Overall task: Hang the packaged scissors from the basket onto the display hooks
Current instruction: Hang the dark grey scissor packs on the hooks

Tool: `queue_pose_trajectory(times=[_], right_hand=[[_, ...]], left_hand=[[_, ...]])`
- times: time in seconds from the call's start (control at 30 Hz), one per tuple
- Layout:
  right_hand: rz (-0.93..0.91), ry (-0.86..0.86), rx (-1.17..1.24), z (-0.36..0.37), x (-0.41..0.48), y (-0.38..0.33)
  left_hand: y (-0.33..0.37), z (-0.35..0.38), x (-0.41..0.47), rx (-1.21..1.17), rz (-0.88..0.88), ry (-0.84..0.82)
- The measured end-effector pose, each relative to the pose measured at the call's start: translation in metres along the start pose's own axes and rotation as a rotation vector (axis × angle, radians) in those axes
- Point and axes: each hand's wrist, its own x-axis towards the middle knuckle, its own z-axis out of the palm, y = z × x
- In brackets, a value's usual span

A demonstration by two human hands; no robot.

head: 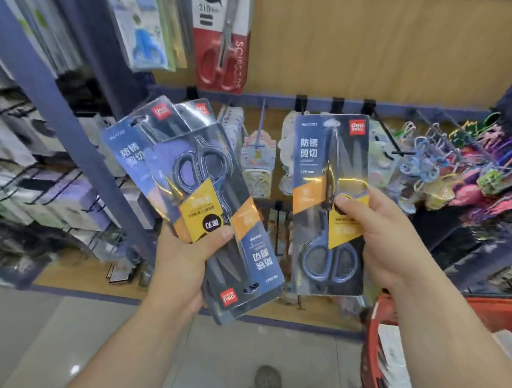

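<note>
several scissor packs make a stack (199, 196) in my left hand (187, 258), thumb clamped across the front, fingers behind. my right hand (380, 241) pinches one upright pack (321, 167), thumb on its face. red basket (375, 329) sits low right; pack's top is by the hooks (385, 129).

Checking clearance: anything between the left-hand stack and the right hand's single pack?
Head view: open gap between stack and single pack; only hanging patterned packets behind.
</note>
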Motion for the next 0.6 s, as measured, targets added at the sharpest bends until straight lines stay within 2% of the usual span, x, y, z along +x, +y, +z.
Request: queue_pose_trajectory(times=[0.3,0.6], right_hand=[[-0.078,-0.101,-0.032,0.023,0.079,-0.014],[-0.220,-0.148,-0.077,0.025,0.129,-0.044]], left_hand=[[0.035,0.035,0.048,0.053,0.215,0.054],[0.057,0.061,0.087,-0.026,0.298,0.089]])
